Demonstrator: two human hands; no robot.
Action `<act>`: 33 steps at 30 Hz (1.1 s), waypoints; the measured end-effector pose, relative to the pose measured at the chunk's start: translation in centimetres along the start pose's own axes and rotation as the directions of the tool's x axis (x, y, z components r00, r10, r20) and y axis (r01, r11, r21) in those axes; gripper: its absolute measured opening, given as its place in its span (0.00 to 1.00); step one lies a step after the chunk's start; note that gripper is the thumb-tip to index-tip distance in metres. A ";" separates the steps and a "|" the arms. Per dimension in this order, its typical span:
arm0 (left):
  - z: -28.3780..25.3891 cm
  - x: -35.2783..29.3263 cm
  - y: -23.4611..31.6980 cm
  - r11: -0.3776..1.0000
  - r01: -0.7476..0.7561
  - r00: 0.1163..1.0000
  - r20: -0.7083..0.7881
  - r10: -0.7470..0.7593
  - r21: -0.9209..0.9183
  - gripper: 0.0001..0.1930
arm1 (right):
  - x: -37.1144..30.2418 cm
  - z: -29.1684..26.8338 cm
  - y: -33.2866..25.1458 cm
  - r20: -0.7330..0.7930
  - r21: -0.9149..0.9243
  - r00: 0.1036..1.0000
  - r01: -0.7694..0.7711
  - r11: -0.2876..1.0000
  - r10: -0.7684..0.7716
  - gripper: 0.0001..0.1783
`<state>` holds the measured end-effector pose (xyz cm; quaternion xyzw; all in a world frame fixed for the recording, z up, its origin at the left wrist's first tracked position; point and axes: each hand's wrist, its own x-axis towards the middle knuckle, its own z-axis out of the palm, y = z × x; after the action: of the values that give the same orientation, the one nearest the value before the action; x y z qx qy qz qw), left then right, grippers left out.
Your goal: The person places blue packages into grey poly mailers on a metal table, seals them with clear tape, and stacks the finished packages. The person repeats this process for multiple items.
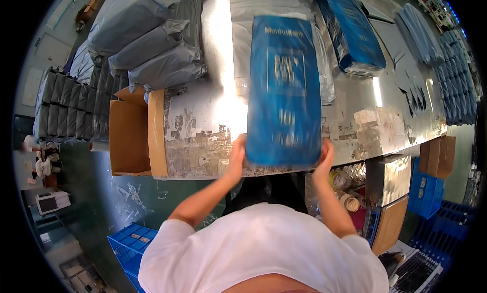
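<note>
Between my two hands is a large blue package (284,103) with pale printing, smeared by motion. My left hand (237,158) grips its lower left edge, and my right hand (325,158) grips the lower right edge. The package is over the near part of the worn metal table (198,136); whether it touches the surface I cannot tell. Behind it lies a grey plastic mailing bag (241,19), partly covered. A second blue package (352,32) rests farther back to the right.
Filled grey bags (162,65) are piled at the table's back left, above an open cardboard box (129,136) at the edge. Flat grey bags (411,90) lie at the right. Tape rolls (350,202) sit under the table; blue crates (132,242) stand on the floor.
</note>
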<state>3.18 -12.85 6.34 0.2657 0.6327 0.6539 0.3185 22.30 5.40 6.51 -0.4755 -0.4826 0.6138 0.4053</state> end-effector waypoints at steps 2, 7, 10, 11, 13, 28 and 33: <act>-1.9 -4.3 -2.7 0.949 0.312 0.942 -0.115 -0.315 -0.045 0.22 | -0.8 -4.9 4.2 0.017 -0.133 0.995 -0.099 0.986 0.102 0.25; -2.3 10.2 -2.6 0.976 0.047 0.962 -0.254 -0.101 -0.211 0.28 | 12.0 1.1 2.1 0.178 0.082 0.974 -0.156 0.984 0.139 0.27; 3.9 13.9 1.5 0.935 0.092 0.980 -0.137 -0.146 -0.343 0.29 | 14.8 6.1 -1.0 0.286 0.180 0.890 -0.414 0.892 0.355 0.29; 3.2 14.2 -0.5 0.963 0.062 0.991 -0.098 -0.090 -0.261 0.28 | 15.5 5.9 0.1 0.300 0.168 0.893 -0.397 0.902 0.336 0.29; 1.3 14.4 -3.3 0.986 0.072 0.994 -0.071 -0.083 -0.150 0.26 | 16.6 5.3 1.8 0.317 -0.004 0.904 -0.300 0.954 0.285 0.28; -3.6 29.5 -3.4 0.226 -0.279 0.919 0.191 0.345 0.934 0.06 | 30.0 11.1 -1.9 0.671 -0.740 0.739 0.664 -0.104 -0.061 0.16; -2.4 31.4 -2.2 0.310 -0.125 0.969 0.050 0.240 0.942 0.05 | 31.5 11.1 -2.1 0.860 -0.485 0.507 0.773 -0.410 -0.061 0.11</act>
<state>-19.06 9.15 2.28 0.4373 0.8738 0.2128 -0.0013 4.61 33.63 3.37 -0.1628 -0.9807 -0.1080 -0.0011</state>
